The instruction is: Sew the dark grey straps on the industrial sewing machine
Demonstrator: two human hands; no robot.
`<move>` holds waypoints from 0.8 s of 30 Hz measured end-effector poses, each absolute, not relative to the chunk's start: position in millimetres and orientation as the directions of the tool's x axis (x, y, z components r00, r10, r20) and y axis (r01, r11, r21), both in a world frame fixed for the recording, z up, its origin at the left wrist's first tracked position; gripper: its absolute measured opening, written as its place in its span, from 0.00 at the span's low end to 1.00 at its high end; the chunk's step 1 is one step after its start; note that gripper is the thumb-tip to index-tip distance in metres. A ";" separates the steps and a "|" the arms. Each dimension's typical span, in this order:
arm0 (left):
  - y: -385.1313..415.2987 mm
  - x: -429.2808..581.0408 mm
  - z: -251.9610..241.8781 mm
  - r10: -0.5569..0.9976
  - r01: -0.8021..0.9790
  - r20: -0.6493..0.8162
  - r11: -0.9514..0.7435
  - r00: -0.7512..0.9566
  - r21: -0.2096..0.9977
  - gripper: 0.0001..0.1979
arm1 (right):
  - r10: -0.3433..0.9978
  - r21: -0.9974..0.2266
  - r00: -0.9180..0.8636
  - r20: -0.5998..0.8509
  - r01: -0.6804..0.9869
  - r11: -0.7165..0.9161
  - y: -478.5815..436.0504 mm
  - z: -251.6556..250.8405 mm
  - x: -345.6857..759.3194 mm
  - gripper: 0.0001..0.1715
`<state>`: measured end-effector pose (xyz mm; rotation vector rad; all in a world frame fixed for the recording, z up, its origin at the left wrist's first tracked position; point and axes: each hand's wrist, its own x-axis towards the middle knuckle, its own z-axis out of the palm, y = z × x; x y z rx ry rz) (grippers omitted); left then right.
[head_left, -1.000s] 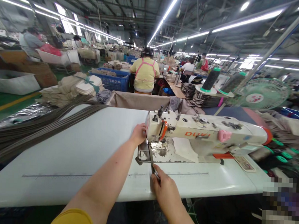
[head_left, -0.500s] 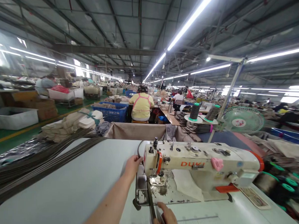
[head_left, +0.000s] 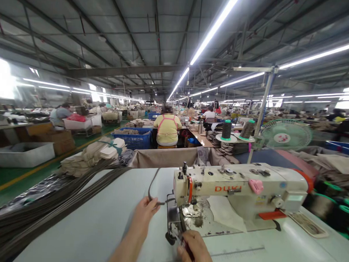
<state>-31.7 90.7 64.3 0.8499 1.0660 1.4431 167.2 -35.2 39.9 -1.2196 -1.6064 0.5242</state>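
A cream sewing machine [head_left: 241, 188] stands on a white worktable [head_left: 102, 220]. My left hand [head_left: 144, 212] pinches a narrow dark strap [head_left: 151, 187] that arcs up and back from the needle area, just left of the machine head. My right hand [head_left: 195, 248] sits at the front of the metal needle plate [head_left: 192, 219] and grips the near end of the same strap, which runs under the presser foot.
A long bundle of dark straps [head_left: 54, 203] lies across the table's left side. Thread cones [head_left: 226, 129] and a green fan [head_left: 285, 135] stand behind the machine. A person in a yellow shirt [head_left: 167, 130] sits ahead, beside a blue crate [head_left: 132, 139].
The camera has tilted up, showing more ceiling. My left hand drew back from the machine head toward me, pulling the strap out in an arc. My right hand stayed at the plate's front.
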 end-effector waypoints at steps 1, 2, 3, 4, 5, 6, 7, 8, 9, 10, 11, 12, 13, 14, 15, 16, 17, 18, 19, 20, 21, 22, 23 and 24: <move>83.2 -34.7 63.7 0.986 -0.360 -0.061 0.001 -0.154 0.933 0.24 | 0.908 -0.821 -0.005 0.419 0.424 0.381 -34.1 42.2 161.3 0.17; 76.0 -37.7 62.9 0.984 -0.360 -0.055 -0.009 -0.167 0.933 0.24 | 0.929 -0.854 -0.028 0.370 0.385 0.351 -32.3 43.9 155.2 0.19; 69.2 -40.6 62.0 0.982 -0.349 -0.042 -0.024 -0.182 0.937 0.23 | 0.951 -0.893 -0.053 0.304 0.333 0.304 -29.7 44.7 148.9 0.21; 62.8 -43.5 60.9 0.980 -0.328 -0.026 -0.040 -0.197 0.944 0.23 | 0.971 -0.932 -0.086 0.222 0.273 0.238 -26.3 44.7 142.6 0.25; 56.8 -46.3 59.8 0.979 -0.299 -0.008 -0.055 -0.206 0.953 0.22 | 0.983 -0.966 -0.127 0.132 0.207 0.156 -22.0 43.9 136.4 0.29; 51.3 -49.0 58.6 0.977 -0.268 0.009 -0.067 -0.211 0.961 0.21 | 0.985 -0.988 -0.165 0.042 0.143 0.066 -17.1 42.7 130.5 0.33; 46.3 -51.4 57.5 0.976 -0.238 0.022 -0.075 -0.216 0.968 0.21 | 0.980 -0.996 -0.196 -0.042 0.087 -0.025 -12.0 41.5 125.1 0.36; 41.8 -53.5 56.6 0.975 -0.213 0.030 -0.078 -0.221 0.974 0.20 | 0.970 -0.993 -0.212 -0.116 0.042 -0.110 -6.9 40.5 120.5 0.39; 37.8 -55.1 55.9 0.974 -0.196 0.037 -0.082 -0.223 0.977 0.20 | 0.961 -0.984 -0.215 -0.176 0.001 -0.180 -2.3 40.1 117.0 0.40; 34.1 -56.3 55.4 0.974 -0.184 0.044 -0.087 -0.223 0.979 0.20 | 0.952 -0.972 -0.212 -0.219 -0.043 -0.233 1.7 40.6 114.7 0.40; 30.8 -56.9 55.2 0.975 -0.176 0.051 -0.091 -0.217 0.980 0.19 | 0.946 -0.959 -0.208 -0.246 -0.091 -0.270 4.8 41.9 113.4 0.38; 27.9 -57.1 55.3 0.977 -0.170 0.059 -0.095 -0.206 0.981 0.19 | 0.941 -0.945 -0.209 -0.265 -0.139 -0.297 7.0 44.1 113.0 0.36; 25.1 -56.8 55.6 0.978 -0.164 0.067 -0.101 -0.196 0.981 0.19 | 0.936 -0.928 -0.214 -0.281 -0.188 -0.321 8.6 47.0 113.2 0.33; 22.6 -56.2 56.2 0.979 -0.157 0.073 -0.104 -0.193 0.982 0.19 | 0.930 -0.909 -0.221 -0.294 -0.235 -0.343 9.8 50.5 113.6 0.30; 20.3 -55.5 56.8 0.979 -0.147 0.075 -0.104 -0.190 0.984 0.19 | 0.922 -0.889 -0.231 -0.309 -0.274 -0.367 10.7 54.1 113.9 0.27; 18.3 -54.9 57.5 0.979 -0.136 0.074 -0.100 -0.190 0.986 0.20 | 0.914 -0.870 -0.241 -0.326 -0.302 -0.389 11.7 57.6 113.9 0.25; 16.5 -54.3 58.0 0.979 -0.124 0.071 -0.096 -0.191 0.988 0.20 | 0.908 -0.856 -0.250 -0.336 -0.321 -0.405 12.8 60.7 113.4 0.24; 15.1 -54.0 58.4 0.979 -0.107 0.069 -0.091 -0.194 0.990 0.20 | 0.903 -0.848 -0.260 -0.341 -0.330 -0.415 13.8 63.2 112.6 0.23; 14.1 -53.9 58.6 0.979 -0.089 0.067 -0.086 -0.194 0.992 0.21 | 0.901 -0.846 -0.269 -0.341 -0.330 -0.419 14.9 65.2 111.6 0.23; 13.5 -53.9 58.6 0.979 -0.071 0.067 -0.082 -0.193 0.994 0.21 | 0.899 -0.851 -0.279 -0.338 -0.318 -0.418 15.7 66.7 110.7 0.23; 13.2 -54.1 58.4 0.978 -0.055 0.069 -0.081 -0.196 0.995 0.22 | 0.897 -0.859 -0.290 -0.335 -0.297 -0.417 16.1 67.8 110.1 0.24; 13.2 -54.2 58.3 0.976 -0.042 0.069 -0.080 -0.206 0.996 0.22 | 0.894 -0.867 -0.300 -0.333 -0.275 -0.415 16.2 68.9 110.0 0.24; 13.2 -54.3 58.2 0.974 -0.027 0.065 -0.072 -0.217 0.997 0.23 | 0.891 -0.873 -0.308 -0.334 -0.256 -0.415 15.7 70.1 110.6 0.25; 13.1 -54.2 58.4 0.969 -0.012 0.072 -0.077 -0.235 0.997 0.23 | 0.887 -0.874 -0.313 -0.338 -0.246 -0.420 15.0 71.6 111.7 0.27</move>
